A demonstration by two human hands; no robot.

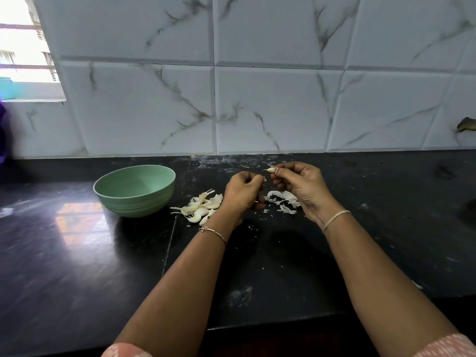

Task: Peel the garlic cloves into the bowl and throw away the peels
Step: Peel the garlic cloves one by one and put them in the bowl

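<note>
Garlic clove (270,170) in R hand (301,189) pinch; L hand (243,191) curled just beside, contents unclear.

"How many bowls do you see?"

"I count one pale green round bowl (134,202)."

"Hands?"

"Two: a left hand (243,191) and a right hand (301,186). Also two thin wrist bands (212,231), one per wrist."

"Garlic?"

"One small whitish garlic clove (271,170) apart from the rest. One heap of unpeeled garlic cloves (201,207), too tangled for me to count. One heap of white papery peels (283,200)."
</note>
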